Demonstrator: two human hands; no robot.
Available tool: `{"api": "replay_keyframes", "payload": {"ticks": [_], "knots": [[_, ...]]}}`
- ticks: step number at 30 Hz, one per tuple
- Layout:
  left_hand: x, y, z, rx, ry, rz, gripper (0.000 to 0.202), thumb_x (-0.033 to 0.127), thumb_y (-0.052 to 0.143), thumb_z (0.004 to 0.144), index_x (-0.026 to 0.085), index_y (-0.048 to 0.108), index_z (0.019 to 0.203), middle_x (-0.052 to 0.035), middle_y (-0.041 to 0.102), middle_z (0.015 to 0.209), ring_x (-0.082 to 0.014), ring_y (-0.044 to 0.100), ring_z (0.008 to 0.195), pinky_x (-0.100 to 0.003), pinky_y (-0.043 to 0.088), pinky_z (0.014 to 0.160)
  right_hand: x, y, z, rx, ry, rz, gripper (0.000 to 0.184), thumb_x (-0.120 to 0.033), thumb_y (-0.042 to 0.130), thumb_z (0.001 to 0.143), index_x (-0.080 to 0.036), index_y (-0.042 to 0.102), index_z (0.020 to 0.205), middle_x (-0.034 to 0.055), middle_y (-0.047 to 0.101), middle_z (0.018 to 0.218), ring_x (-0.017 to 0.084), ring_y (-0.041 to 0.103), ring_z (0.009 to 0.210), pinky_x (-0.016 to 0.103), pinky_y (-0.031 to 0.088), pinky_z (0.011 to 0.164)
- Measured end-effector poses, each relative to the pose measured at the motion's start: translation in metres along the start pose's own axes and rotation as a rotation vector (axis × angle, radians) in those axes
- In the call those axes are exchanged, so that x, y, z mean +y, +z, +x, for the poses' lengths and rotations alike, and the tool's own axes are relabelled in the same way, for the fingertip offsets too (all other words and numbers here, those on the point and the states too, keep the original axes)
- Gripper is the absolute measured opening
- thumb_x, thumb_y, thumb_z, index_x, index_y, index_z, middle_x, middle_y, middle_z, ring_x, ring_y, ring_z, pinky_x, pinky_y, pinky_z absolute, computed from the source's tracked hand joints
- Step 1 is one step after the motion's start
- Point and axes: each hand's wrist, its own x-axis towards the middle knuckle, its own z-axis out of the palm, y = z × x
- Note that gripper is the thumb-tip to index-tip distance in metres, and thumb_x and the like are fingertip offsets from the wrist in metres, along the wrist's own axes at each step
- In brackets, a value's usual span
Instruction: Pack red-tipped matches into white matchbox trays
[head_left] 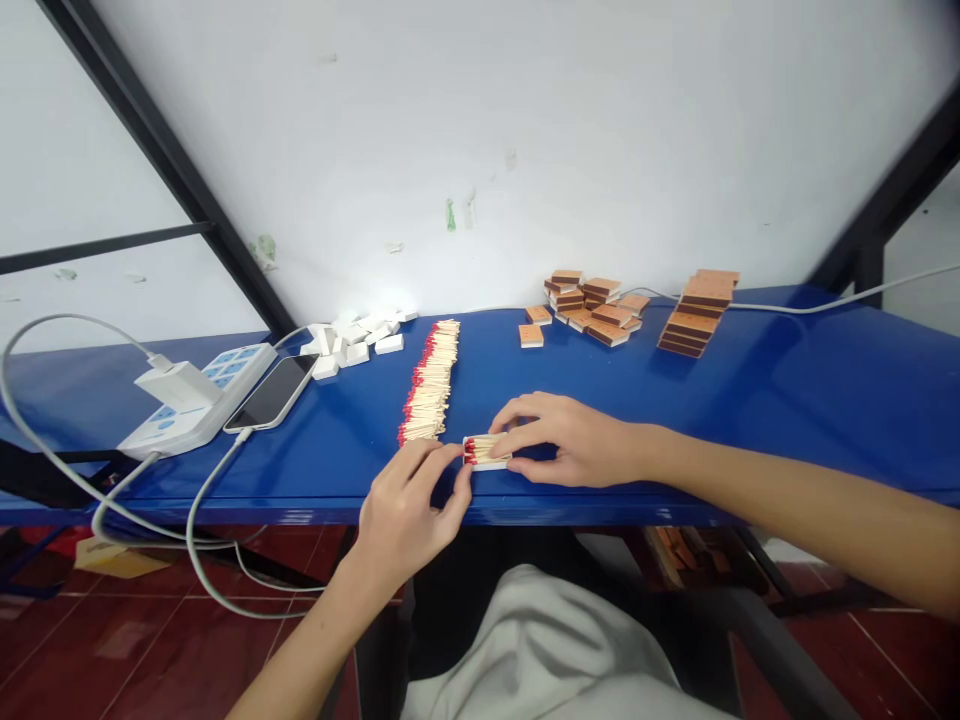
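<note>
Between my hands, close to the front of the blue table, lies a white matchbox tray (pixel 487 465) with red-tipped matches (pixel 484 450) in it. My left hand (pixel 415 498) pinches the tray's left end, by the match heads. From the right, my right hand (pixel 566 440) grips the tray's other end, with a finger laid over the matches. Just beyond my left hand a long row of loose matches (pixel 433 380) runs away towards the wall, heads to the left.
White empty trays (pixel 352 338) are heaped at the back left. Filled-looking brown matchboxes (pixel 592 305) lie piled at the back right, beside a leaning stack of matchbox sleeves (pixel 699 312). A phone (pixel 274 392), a power strip (pixel 199 400) and white cables (pixel 196 540) occupy the left side.
</note>
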Motion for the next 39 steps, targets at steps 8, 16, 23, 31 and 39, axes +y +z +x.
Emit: {"api": "replay_keyframes", "payload": {"ticks": [8,16,23,31,39], "knots": [[-0.0020,0.0009,-0.0042,-0.042,0.066,0.012,0.016,0.014,0.060,0.093,0.019,0.066,0.107,-0.0055,0.071,0.093,-0.0173,0.066,0.083,-0.031,0.056,0.079,-0.0016,0.0005,-0.0002,-0.025,0.034,-0.003,0.032,-0.024,0.058,0.094,-0.024,0.071,0.124,0.0093,0.066,0.120,0.023,0.063,0.104,0.041,0.050,0.093],[-0.0010,0.0015,-0.0037,-0.010,0.077,0.038,0.020,0.014,0.062,0.093,0.018,0.063,0.112,-0.0080,0.068,0.101,-0.0198,0.066,0.093,-0.033,0.056,0.084,-0.0003,0.0038,-0.0015,-0.003,0.023,-0.007,0.030,-0.026,0.057,0.095,-0.023,0.072,0.121,0.0092,0.066,0.121,0.022,0.063,0.104,0.041,0.050,0.095],[-0.0033,-0.0006,-0.0060,-0.055,0.162,0.064,0.027,0.013,0.062,0.093,0.021,0.064,0.119,-0.0094,0.066,0.111,-0.0187,0.063,0.090,-0.032,0.056,0.081,-0.0003,0.0041,-0.0010,0.007,0.024,0.014,0.031,-0.024,0.057,0.094,-0.024,0.071,0.122,0.0087,0.066,0.119,0.021,0.063,0.104,0.038,0.051,0.094],[-0.0019,-0.0003,-0.0044,-0.077,0.128,0.068,0.022,0.015,0.060,0.094,0.018,0.064,0.116,-0.0098,0.068,0.109,-0.0228,0.064,0.097,-0.037,0.055,0.087,0.0004,0.0038,-0.0006,0.001,0.013,0.013,0.027,-0.025,0.056,0.095,-0.024,0.073,0.116,0.0084,0.066,0.119,0.021,0.063,0.103,0.038,0.050,0.094],[0.0010,-0.0058,-0.0003,-0.209,0.097,0.136,0.045,0.023,0.051,0.101,0.016,0.043,0.145,-0.0109,0.065,0.128,-0.0260,0.059,0.108,-0.041,0.050,0.094,-0.0013,0.0008,-0.0010,0.024,0.022,0.131,0.029,-0.028,0.060,0.095,-0.020,0.068,0.121,0.0085,0.068,0.117,0.020,0.065,0.104,0.035,0.052,0.094]]}}
